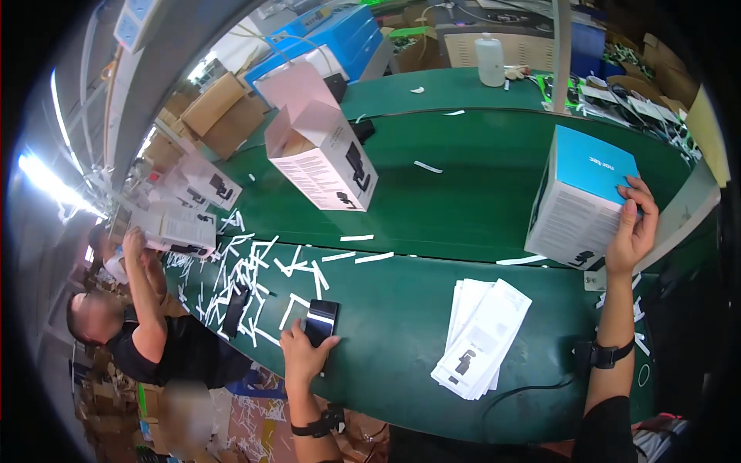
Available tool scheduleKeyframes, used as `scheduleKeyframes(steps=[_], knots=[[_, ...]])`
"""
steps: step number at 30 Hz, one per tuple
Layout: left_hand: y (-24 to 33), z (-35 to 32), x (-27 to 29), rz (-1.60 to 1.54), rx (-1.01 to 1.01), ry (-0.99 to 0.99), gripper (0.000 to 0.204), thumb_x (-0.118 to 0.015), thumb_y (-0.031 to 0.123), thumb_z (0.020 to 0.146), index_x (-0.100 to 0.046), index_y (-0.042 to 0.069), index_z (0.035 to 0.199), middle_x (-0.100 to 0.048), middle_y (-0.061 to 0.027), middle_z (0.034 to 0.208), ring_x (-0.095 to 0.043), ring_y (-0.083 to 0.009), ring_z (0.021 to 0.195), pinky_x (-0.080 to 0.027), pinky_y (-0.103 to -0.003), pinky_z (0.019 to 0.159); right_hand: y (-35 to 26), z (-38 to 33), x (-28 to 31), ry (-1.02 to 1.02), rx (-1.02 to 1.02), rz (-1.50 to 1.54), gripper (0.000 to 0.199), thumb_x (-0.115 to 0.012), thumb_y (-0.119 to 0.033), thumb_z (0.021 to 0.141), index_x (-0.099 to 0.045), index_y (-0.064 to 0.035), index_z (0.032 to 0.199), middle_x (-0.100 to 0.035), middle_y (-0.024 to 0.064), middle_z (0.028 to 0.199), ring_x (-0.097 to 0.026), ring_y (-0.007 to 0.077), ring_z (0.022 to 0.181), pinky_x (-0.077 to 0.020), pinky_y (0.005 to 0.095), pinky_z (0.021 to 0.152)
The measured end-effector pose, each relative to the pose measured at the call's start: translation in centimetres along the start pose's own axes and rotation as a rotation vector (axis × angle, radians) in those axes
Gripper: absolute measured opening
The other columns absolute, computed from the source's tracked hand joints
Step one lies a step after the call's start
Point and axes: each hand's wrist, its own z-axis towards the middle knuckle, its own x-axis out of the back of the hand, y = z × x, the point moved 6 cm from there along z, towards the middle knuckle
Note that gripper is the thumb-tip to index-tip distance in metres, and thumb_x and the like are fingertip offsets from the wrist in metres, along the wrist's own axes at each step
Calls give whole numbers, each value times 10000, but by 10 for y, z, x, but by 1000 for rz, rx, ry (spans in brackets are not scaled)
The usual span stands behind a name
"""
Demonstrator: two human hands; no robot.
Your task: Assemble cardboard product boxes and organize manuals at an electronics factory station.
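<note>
Dark wristbands (324, 422) circle both wrists in the lower part of the frame, and the two hands are well apart. Left of lower centre, the left hand (306, 351) touches the lower end of a black phone (321, 318) on the green table (401, 301), thumb on one side and fingers on the other; how firmly it grips is hard to tell. Right of centre lies a loose pile of white leaflets (488, 336), with a black cable (532, 388) below it. At the right, the right hand (633, 231) is clasped over the upper corner of a blue-topped box (579, 201), thumb against its side and fingers on the top. White paper strips (247, 270) litter the left of the table, around a dark flat object (236, 311). Beyond, at upper centre left, an open white box (332, 162) stands upright. At the far left, a co-worker (166, 339) reaches to another white box (181, 229). Farthest, near the top, are a white bottle (489, 62) and a blue machine (340, 38).
</note>
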Motion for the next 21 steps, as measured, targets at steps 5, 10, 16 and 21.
scheduleKeyframes(steps=[5, 10, 16, 21], knots=[[47, 20, -7, -300, 115, -236, 901, -950, 415, 599, -505, -59, 1223, -663, -285, 1097, -661, -407, 998, -530, -460, 889, -9, 24, 20, -7, 62, -130, 136, -531, -82, 1019, -613, 11, 1074, -633, 187, 1190, -568, 282, 1189, -409, 437, 1069], [26, 22, -20, -1103, 20, 99, 813, -861, 270, 725, -493, -51, 1375, -644, -246, 1146, -634, -358, 1028, -508, -433, 933, -22, 25, -5, 40, 141, -159, 106, -589, -90, 931, -661, -26, 975, -655, 169, 1072, -592, 329, 1117, -414, 461, 1052], [181, 34, 39, -919, -295, 228, 704, -834, 187, 768, -446, -70, 1297, -618, -220, 1096, -635, -307, 905, -560, -455, 769, -30, 21, 7, 62, 187, -121, 157, -622, 70, 818, -625, -9, 953, -612, 159, 917, -613, 377, 1005, -396, 553, 1080], [338, -9, 111, -630, -710, 377, 933, -921, 405, 640, -477, -46, 1325, -596, -301, 1205, -620, -454, 1061, -515, -521, 898, -34, 15, 6, 64, 150, -106, 124, -642, 52, 862, -660, -3, 972, -644, 144, 968, -618, 339, 1081, -354, 580, 1133]])
